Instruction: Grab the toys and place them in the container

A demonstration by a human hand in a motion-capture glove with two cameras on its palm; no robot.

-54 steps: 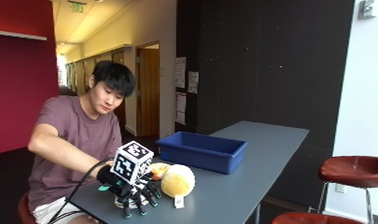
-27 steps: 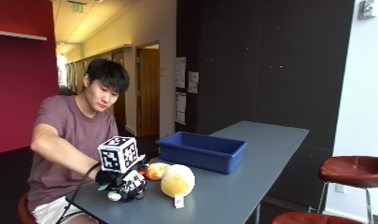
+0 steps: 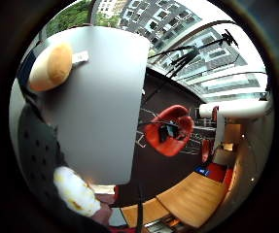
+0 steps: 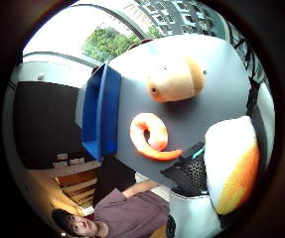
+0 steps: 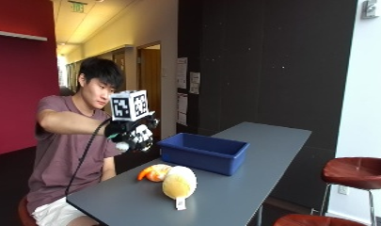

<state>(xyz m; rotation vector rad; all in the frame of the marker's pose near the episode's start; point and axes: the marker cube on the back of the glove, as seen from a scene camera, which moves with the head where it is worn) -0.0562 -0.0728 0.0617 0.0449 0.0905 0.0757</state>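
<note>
- The gloved right hand [image 5: 135, 136] was up in the air, well above the table [image 5: 252, 183], where half a second before it had been down on the tabletop by the toys.
- Its fingers were curled round a small white-and-orange plush toy [image 4: 234, 168]; the thumb-side palm view showed that toy filling the space right against the palm, and a bit of white peeked out under the glove from where I stood.
- That lift meant one toy was picked and on its way, by my reckoning, with the carry over to the bin the step in hand.
- Two toys lay on the table: a yellow plush toy [image 5: 178, 182] with a white tag, and an orange curled toy [image 5: 154, 172] just beside it, nearer the person.
- The blue container [image 5: 203, 153] stood on the table beyond those two toys, near them and below the level of the raised hand.
- From the outside I could not see down to its bottom; the thumb-side view showed part of its inner wall and no toy there, so I judged it likely empty, with all three toys yet to go in.
</note>
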